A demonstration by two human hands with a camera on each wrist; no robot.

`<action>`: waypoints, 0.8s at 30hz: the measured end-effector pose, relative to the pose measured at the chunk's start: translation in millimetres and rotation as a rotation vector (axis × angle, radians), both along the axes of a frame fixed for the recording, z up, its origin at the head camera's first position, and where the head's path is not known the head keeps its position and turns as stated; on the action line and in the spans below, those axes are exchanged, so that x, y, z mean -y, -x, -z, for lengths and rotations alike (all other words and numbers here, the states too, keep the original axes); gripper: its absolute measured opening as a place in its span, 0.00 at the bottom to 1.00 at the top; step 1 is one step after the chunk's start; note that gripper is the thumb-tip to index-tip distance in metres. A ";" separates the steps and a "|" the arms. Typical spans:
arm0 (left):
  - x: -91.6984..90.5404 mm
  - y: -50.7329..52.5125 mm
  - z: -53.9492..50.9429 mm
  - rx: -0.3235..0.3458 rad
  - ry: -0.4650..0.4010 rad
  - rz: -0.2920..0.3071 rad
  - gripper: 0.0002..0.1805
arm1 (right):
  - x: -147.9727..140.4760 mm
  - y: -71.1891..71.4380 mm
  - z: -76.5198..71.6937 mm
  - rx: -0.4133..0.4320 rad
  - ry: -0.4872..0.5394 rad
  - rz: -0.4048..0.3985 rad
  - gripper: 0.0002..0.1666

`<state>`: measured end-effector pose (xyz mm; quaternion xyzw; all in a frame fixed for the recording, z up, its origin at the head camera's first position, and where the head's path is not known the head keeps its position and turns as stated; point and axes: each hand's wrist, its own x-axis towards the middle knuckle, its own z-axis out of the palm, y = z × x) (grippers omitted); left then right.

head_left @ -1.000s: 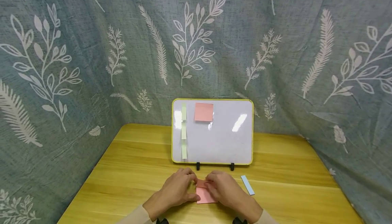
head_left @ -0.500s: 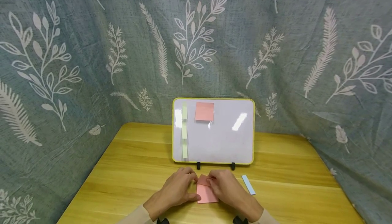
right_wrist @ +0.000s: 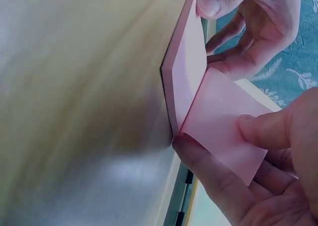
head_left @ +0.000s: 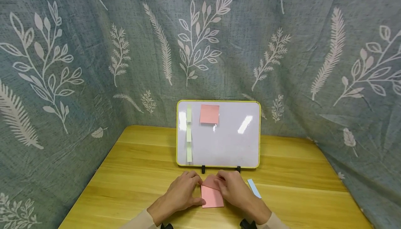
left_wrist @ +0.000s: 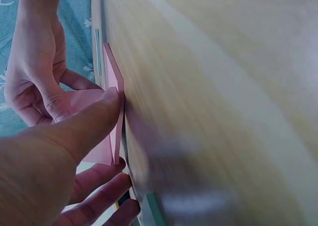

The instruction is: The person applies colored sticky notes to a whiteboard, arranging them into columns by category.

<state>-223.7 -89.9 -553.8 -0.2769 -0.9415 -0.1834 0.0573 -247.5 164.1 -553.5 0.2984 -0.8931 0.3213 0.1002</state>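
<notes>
A pink sticky note pad (head_left: 212,198) lies on the wooden table. My left hand (head_left: 182,191) steadies it, thumb on the near left part and fingers at the far left corner. In the right wrist view, the top sticky note (right_wrist: 226,119) stands up from the pad, joined along the far edge. My right hand (head_left: 235,191) pinches this sheet between thumb and fingers. One right finger touches the pad's corner in that view. From the left wrist, the left thumb (left_wrist: 97,114) is seen pressing on the pad.
Behind the hands stands a whiteboard (head_left: 232,142) on black feet, bearing a pink note (head_left: 209,114) and three pale green strips (head_left: 189,135) down its left side. A light blue strip pad (head_left: 254,188) lies right of my right hand. A patterned curtain (head_left: 200,48) surrounds the table.
The right hand has lifted the top pink sheet further, folding it up and away from the pad. My left hand has stayed in place on the pad.
</notes>
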 end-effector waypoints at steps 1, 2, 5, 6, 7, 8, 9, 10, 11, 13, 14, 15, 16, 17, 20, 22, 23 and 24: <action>0.0 0.0 0.0 0.002 -0.002 -0.001 0.30 | -0.6 0.4 0.0 0.006 0.007 0.006 0.09; 0.2 0.1 0.1 0.002 -0.003 -0.001 0.30 | -1.2 0.7 0.0 0.017 0.014 0.014 0.08; 0.3 -0.2 0.6 0.012 -0.010 -0.001 0.29 | -3.7 1.9 0.2 0.045 0.038 0.046 0.08; 0.3 -0.2 0.8 0.015 -0.013 0.001 0.29 | -4.7 2.3 0.4 0.050 0.047 0.059 0.08; 0.2 -0.5 0.8 0.018 -0.013 0.002 0.29 | -5.7 3.1 0.9 0.052 0.054 0.074 0.08; 0.1 -0.5 0.7 0.018 -0.012 0.003 0.29 | -6.9 4.0 1.4 0.057 0.062 0.088 0.08; 0.1 -0.6 0.4 0.020 -0.011 0.004 0.29 | -7.9 4.9 1.8 0.060 0.067 0.100 0.08; 0.2 -0.3 -0.1 0.019 -0.009 0.006 0.29 | -8.7 6.1 2.4 0.057 0.068 0.111 0.09; 0.3 0.0 -0.8 0.019 -0.006 0.006 0.29 | -9.5 7.2 2.7 0.057 0.069 0.122 0.09; 0.5 0.6 -1.9 0.017 0.001 0.005 0.29 | -10.7 9.3 2.1 0.067 0.073 0.144 0.09; 0.6 0.8 -2.4 0.018 0.003 0.005 0.28 | -11.3 9.6 1.0 0.077 0.078 0.158 0.10; 0.6 0.8 -2.7 0.021 0.003 0.006 0.28 | -11.7 9.7 -0.4 0.093 0.085 0.172 0.11; 0.4 0.6 -2.7 0.025 0.003 0.006 0.28 | -12.2 10.0 -1.9 0.109 0.093 0.188 0.11; 0.1 0.4 -2.5 0.028 0.003 0.006 0.28 | -12.8 9.9 -3.5 0.129 0.101 0.204 0.11; 0.1 0.1 -1.8 0.032 -0.002 0.007 0.29 | -15.3 10.8 -8.9 0.160 0.121 0.254 0.11; 0.1 -0.1 -1.1 0.031 -0.009 0.007 0.29 | -17.8 13.8 -12.5 0.125 0.155 0.273 0.08; 0.2 -0.1 -1.3 0.029 -0.014 0.008 0.29 | -19.8 15.2 -15.0 0.096 0.179 0.276 0.07; 0.4 0.0 -1.6 0.029 -0.018 0.007 0.29 | -21.8 16.8 -17.9 0.060 0.207 0.278 0.06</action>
